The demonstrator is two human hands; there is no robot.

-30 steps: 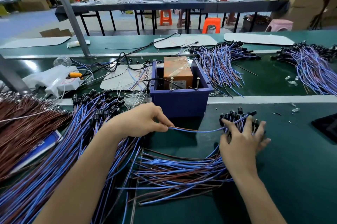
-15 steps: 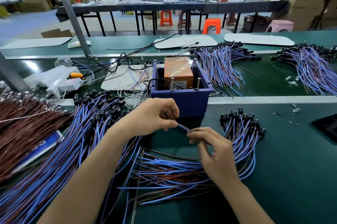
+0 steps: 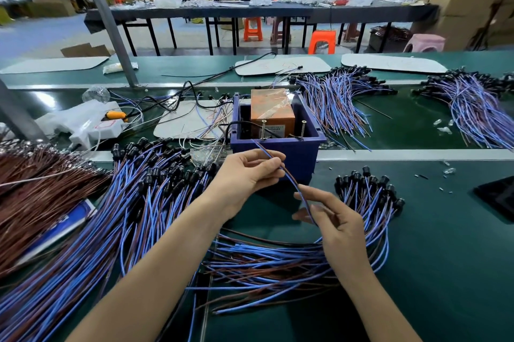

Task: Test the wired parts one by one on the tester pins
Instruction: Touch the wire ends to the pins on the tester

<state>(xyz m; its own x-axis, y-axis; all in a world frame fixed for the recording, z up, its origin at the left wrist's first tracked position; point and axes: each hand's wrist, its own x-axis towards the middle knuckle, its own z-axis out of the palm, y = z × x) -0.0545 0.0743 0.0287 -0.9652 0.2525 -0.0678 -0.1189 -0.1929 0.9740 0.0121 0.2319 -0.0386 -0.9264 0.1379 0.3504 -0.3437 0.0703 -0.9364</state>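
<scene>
I've got both hands up over the green table (image 3: 445, 258), working one wire pair (image 3: 291, 181), blue w/ brown. L hand (image 3: 247, 174) pinches it btwn thumb and fingertips near its free end. The rest arcs down and to the right into the R hand (image 3: 338, 226), whose thumb and curled fingers close round it lower down. So both hands hold the same pair, neither one slack.

The free end sticks up past the L hand's fingers toward the tester box (image 3: 294, 156), the dark blue tub just beyond the L hand. The tip reaches the box's near rim, just beside the base of the left one of two upright pins (image 3: 263, 129). I can't tell if it touches anything. An orange block (image 3: 272, 112) sits inside the box behind the pins.

Under the R hand's wrist and forearm, a loose heap of wires (image 3: 264, 263) lies flat on the table. It bends up to a cluster of black caps (image 3: 370, 186) just to the right of the R hand. The held pair's capped end is lost behind the R hand.

To the left of the L hand, partly beneath that forearm, a much bigger pile (image 3: 133, 211) of the same blue-brown parts fans out, caps toward the far side. Further left is a brown-wire heap (image 3: 41, 188). Beyond the L hand and left of the box sits a white power strip (image 3: 91, 126). More bundles (image 3: 339, 102) lie well beyond the R hand, past the box.
</scene>
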